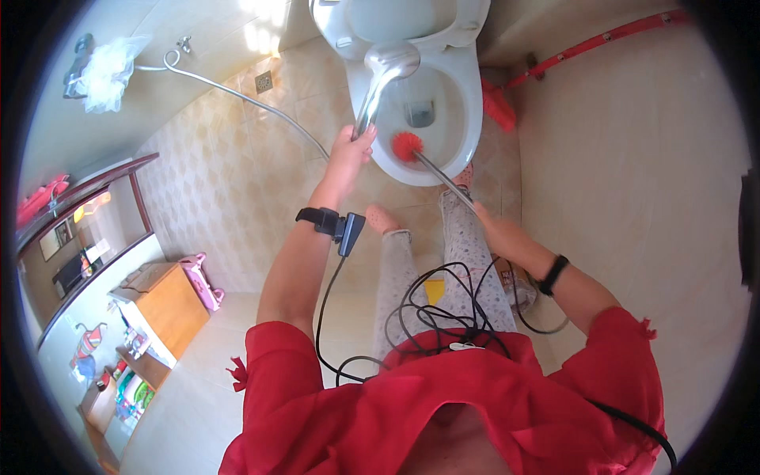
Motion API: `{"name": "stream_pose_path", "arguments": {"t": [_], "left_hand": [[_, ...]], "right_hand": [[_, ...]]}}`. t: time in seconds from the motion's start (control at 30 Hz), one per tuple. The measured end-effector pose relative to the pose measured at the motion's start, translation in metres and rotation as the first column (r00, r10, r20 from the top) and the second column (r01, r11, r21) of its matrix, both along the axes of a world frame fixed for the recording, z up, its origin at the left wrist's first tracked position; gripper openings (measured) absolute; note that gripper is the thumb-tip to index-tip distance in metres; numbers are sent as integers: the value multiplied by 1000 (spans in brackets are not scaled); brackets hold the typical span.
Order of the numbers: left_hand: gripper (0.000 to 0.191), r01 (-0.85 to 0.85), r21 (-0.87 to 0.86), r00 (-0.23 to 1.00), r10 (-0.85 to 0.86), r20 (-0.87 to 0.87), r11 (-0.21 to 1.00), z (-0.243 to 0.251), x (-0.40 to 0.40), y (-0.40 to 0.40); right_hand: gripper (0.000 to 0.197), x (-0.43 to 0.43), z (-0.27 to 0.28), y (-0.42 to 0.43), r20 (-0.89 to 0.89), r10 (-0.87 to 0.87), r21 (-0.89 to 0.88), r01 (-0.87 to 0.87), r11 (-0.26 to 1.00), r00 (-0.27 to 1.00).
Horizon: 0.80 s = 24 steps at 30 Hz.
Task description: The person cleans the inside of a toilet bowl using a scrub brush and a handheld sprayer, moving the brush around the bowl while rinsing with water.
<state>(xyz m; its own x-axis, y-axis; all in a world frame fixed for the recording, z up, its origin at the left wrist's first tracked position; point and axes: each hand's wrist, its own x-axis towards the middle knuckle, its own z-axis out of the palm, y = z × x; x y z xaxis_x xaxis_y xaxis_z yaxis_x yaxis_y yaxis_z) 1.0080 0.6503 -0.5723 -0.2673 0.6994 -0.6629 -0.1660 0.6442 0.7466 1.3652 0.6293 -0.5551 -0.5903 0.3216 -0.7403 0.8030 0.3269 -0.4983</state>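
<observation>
My left hand (350, 154) grips the handle of a chrome shower head (392, 59), held over the left side of the white toilet bowl (469, 142). Faint streaks below the shower head look like water. In my right hand (496, 228) is the metal handle of a toilet brush (442, 176). Its round red bristle head (407, 146) is inside the bowl, by the front left of the inner wall. The raised toilet seat and lid (404, 18) stand at the back. The drain opening (420, 113) shows in the middle of the bowl.
A metal shower hose (255, 101) runs from the left wall to my left hand. White mesh (110, 74) hangs there. A floor drain (263, 82) lies left of the toilet. Looped black cable (439, 297) hangs before my waist. A wooden cabinet (172, 309) and pink stool (202, 282) stand left.
</observation>
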Motion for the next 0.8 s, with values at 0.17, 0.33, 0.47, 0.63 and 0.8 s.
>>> {"name": "stream_pose_path", "arguments": {"t": [0.17,0.33,0.47,0.63,0.8], "left_hand": [[33,78,-37,997,-78,-11,996,-2,14,13],[33,101,-7,994,-101,-49,995,-6,6,7],[35,290,-32,906,-285,-313,957,1,13,19],[38,431,-79,763,-410,-500,899,2,32,29],[38,595,-120,498,-482,-721,794,6,43,28]], "right_hand": [[48,-70,-109,35,-218,-759,-123,754,645,613],[47,-61,-48,10,-303,-483,-173,451,876,822],[39,-59,-3,36,71,-708,-577,608,545,702],[47,-32,-27,35,339,-929,-866,336,-370,-149],[45,-16,-14,13,333,-922,-807,445,-388,-200]]}}
